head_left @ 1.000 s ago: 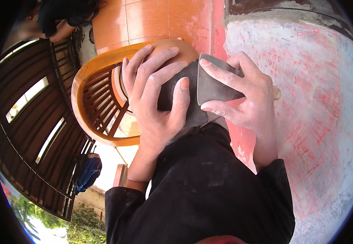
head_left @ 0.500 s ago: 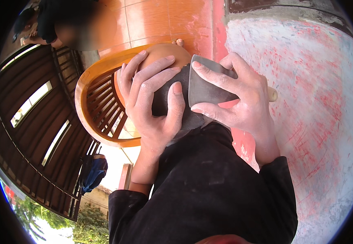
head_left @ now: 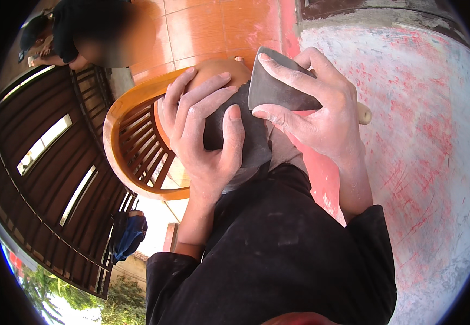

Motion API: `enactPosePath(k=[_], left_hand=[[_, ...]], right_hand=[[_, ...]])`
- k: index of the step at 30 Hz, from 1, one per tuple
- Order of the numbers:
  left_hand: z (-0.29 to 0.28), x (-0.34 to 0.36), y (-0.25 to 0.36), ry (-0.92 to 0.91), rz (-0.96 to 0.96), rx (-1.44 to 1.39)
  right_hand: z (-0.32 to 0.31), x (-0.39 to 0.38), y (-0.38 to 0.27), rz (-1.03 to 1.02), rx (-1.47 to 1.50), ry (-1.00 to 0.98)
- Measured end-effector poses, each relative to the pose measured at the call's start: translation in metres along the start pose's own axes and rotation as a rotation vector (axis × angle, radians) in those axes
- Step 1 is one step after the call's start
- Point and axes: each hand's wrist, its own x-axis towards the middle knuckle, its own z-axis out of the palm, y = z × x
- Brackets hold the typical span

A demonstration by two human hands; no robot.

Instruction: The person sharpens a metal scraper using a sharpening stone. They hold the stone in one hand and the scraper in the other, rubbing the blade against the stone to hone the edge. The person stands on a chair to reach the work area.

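My left hand, dusted with pale powder, is curled round a dark grey-black thing. Its fingers cover much of that thing, so its exact kind cannot be made out. In my right hand, just as dusty, is a putty knife with a wide grey blade. The index finger lies along the blade's face and the thumb presses near its lower corner. A pale handle end pokes out behind the hand. The blade's left edge is close to the upper right of the dark thing.
A wooden chair with a slatted back is at left, beside a rounded brown shape. At right is a white surface streaked with red. A dark slatted gate curves at far left. A person is at upper left.
My right hand has moved the putty knife farther up and tilted its blade, uncovering more of the dark thing's right side. My left hand has kept nearly the same grip.
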Motion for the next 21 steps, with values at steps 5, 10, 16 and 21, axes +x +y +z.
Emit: enactPosePath(k=[5,10,16,21], left_hand=[[0.005,0.001,0.001,-0.006,0.014,-0.009],[0.003,0.004,0.003,-0.010,0.005,-0.001],[-0.006,-0.001,0.003,-0.040,-0.035,0.007],[-0.013,0.001,0.006,-0.079,-0.022,0.049]], right_hand=[[-0.001,-0.017,-0.005,-0.006,0.023,-0.029],[-0.001,-0.038,-0.019,-0.081,0.085,-0.104],[0.003,-0.042,-0.019,-0.086,0.174,-0.137],[0.003,-0.042,-0.015,-0.117,0.177,-0.150]])
